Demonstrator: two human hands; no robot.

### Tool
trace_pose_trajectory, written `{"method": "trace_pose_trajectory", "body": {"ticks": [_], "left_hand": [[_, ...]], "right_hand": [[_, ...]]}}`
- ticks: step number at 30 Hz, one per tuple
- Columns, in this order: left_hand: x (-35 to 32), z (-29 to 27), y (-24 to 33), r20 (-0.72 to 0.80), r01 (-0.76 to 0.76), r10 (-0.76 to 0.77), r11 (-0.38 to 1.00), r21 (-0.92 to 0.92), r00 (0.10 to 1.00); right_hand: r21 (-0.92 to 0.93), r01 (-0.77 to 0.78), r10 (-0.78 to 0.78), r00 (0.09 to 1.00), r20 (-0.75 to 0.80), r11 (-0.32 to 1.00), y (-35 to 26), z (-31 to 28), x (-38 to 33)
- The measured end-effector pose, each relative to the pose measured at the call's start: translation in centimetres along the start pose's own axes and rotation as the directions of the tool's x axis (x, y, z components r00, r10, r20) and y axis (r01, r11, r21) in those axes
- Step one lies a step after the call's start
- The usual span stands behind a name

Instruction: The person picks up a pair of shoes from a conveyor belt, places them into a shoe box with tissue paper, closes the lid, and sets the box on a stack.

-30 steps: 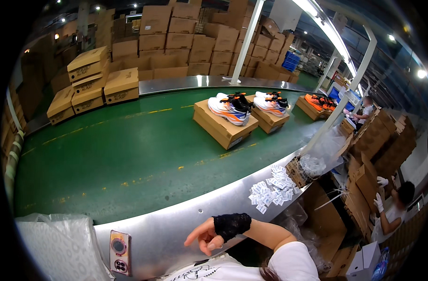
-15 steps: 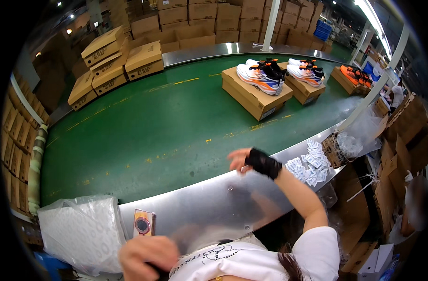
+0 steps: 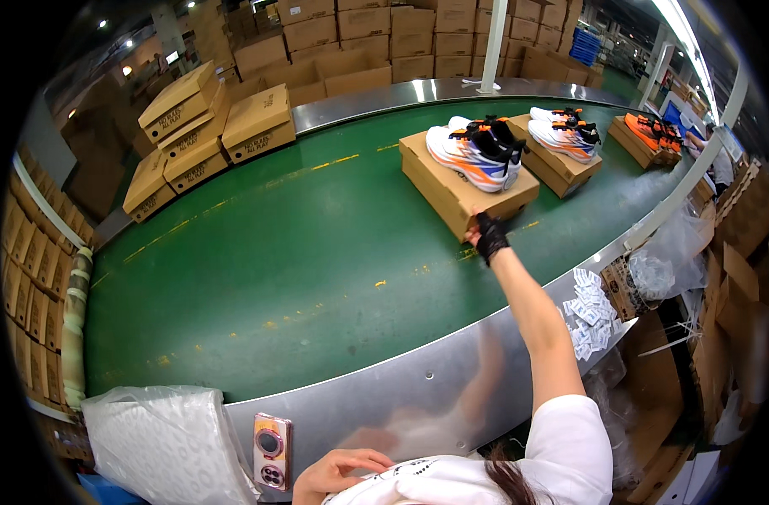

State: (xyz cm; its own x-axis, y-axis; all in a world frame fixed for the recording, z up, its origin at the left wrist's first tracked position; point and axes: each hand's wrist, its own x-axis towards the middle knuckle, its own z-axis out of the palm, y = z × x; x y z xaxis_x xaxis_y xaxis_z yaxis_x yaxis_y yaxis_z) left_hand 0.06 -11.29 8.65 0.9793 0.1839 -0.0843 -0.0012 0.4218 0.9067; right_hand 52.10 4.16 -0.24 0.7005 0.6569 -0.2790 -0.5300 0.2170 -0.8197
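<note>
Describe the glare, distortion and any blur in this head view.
Head view: fisheye bends the green belt and its steel rim into arcs, with black corners; ceiling strip lights blow out top right; the steel rim shows a smeared reflection of the arm; the right hand and shoe box are sharp.

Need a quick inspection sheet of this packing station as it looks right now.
Surface: green conveyor belt with a metal rim.
Job's things: shoebox carrying a pair of sneakers; two more loaded boxes behind it.
Clutter: small white packets, phone, plastic-wrapped bundle.
Hands: right hand, in a black wrist wrap, touches the shoebox's near corner; left hand rests low by the body, empty.
Cables: nothing seen.
Surroundings: closed boxes stacked across the belt, cartons beyond.
</note>
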Motion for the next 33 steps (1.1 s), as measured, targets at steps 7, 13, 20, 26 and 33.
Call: {"method": "trace_pose_trajectory", "body": {"ticks": [7, 13, 20, 26, 33], "left_hand": [[0.3, -0.5, 1.0, 0.102, -0.094, 0.079, 0.985, 0.147, 0.992], [-2.5, 0.0, 0.2, 0.005, -0.092, 0.092, 0.993, 0.075, 0.996], [-5.2, 1.8, -0.3, -0.315, 0.066, -0.055, 0.998, 0.023, 0.948], [-5.9, 1.4, 1.8, -0.709, 0.143, -0.009, 0.981, 0.13, 0.706], [-1.1, 0.7, 12.5, -0.484, -0.028, 0.806, 0.523, 0.852, 0.342]], "right_hand": [[-0.182, -0.421, 0.458, 0.796, 0.395, 0.889, 4.9, 5.7, -18.0], [-0.288, 0.93, -0.358, 0.195, 0.913, -0.229, -3.8, 8.9, -22.7], [-0.661, 0.588, 0.14, 0.787, 0.601, -0.466, -8.2, 13.7, -19.7], [-0.655, 0.704, 0.226, 0.709, 0.668, -0.275, -10.9, 15.9, -27.9], [-0.578, 0.808, 0.568, 0.424, 0.706, 0.116, -11.1, 18.4, -38.3]]}}
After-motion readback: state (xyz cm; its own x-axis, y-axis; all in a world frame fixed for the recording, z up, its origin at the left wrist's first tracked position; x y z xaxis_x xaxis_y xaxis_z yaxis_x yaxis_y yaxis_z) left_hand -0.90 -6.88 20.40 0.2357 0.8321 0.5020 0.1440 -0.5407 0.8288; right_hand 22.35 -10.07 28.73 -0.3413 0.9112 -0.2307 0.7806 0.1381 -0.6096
